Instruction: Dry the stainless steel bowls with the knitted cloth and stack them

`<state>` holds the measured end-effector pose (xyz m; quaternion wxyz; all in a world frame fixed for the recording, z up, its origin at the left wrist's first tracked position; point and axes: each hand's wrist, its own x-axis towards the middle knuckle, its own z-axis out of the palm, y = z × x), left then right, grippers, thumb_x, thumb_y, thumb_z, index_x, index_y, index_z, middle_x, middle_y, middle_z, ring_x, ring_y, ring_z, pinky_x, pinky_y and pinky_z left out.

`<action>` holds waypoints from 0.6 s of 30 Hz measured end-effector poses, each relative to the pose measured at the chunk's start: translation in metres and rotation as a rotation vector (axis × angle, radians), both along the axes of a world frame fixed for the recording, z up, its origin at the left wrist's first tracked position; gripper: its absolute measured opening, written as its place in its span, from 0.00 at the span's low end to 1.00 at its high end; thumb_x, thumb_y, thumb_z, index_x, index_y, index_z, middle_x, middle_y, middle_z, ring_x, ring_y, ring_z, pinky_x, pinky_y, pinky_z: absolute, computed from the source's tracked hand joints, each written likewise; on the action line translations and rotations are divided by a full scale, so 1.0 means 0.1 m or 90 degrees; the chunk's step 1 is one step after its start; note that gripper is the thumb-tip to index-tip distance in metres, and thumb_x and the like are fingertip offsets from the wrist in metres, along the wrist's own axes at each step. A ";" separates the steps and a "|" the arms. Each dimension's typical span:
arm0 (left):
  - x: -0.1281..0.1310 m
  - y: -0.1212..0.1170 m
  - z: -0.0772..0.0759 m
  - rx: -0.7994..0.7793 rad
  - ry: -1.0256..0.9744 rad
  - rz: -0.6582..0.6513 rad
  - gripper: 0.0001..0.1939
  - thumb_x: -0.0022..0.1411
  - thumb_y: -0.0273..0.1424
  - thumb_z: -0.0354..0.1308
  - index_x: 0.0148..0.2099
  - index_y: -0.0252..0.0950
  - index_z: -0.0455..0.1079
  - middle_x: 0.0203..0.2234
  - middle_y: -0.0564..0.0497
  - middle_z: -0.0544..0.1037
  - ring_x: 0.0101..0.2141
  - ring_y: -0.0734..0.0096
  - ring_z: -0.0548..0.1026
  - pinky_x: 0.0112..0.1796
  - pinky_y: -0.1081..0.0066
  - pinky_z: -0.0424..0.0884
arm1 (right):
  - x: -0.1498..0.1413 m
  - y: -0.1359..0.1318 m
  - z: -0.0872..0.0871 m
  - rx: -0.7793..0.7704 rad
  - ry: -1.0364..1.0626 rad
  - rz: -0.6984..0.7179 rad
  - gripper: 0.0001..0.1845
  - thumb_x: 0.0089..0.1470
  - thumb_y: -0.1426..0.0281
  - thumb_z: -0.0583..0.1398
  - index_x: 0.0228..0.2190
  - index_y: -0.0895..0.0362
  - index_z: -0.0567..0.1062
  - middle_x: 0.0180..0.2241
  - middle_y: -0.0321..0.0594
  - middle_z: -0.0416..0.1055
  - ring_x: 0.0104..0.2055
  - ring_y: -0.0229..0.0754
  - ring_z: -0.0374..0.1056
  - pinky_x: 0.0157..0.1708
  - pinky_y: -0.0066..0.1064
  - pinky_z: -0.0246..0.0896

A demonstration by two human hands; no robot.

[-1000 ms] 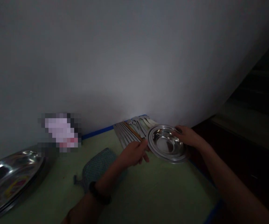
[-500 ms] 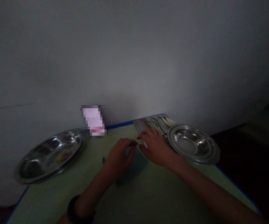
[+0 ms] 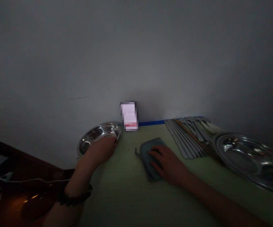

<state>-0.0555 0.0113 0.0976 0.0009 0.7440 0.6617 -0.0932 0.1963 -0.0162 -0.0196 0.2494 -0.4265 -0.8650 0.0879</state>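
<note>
My left hand [image 3: 101, 151] reaches to the left and rests on the near rim of a stack of steel plates [image 3: 96, 134] at the table's left edge; its fingers curl over the rim. A dark bead bracelet is on that wrist. My right hand [image 3: 168, 162] lies flat, fingers spread, on a folded grey-blue cloth [image 3: 148, 151] in the middle of the pale green table [image 3: 131, 195].
A row of steel cutlery [image 3: 188, 135] lies by the wall at the back right. A wide steel plate [image 3: 250, 159] sits at the right edge. A small blurred card [image 3: 129, 116] leans on the grey wall. Dark wooden furniture [image 3: 20, 189] stands at the left.
The view has swung left. My left hand went from the cloth to the plate stack at the left. My right hand shifted from beside the cutlery onto the cloth.
</note>
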 end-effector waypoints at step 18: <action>-0.13 -0.27 0.51 0.179 -0.037 0.005 0.20 0.63 0.42 0.48 0.47 0.41 0.75 0.31 0.45 0.80 0.30 0.58 0.76 0.30 0.65 0.65 | 0.00 -0.02 -0.02 0.004 -0.009 -0.007 0.19 0.59 0.67 0.54 0.51 0.56 0.70 0.51 0.47 0.68 0.52 0.49 0.64 0.53 0.47 0.61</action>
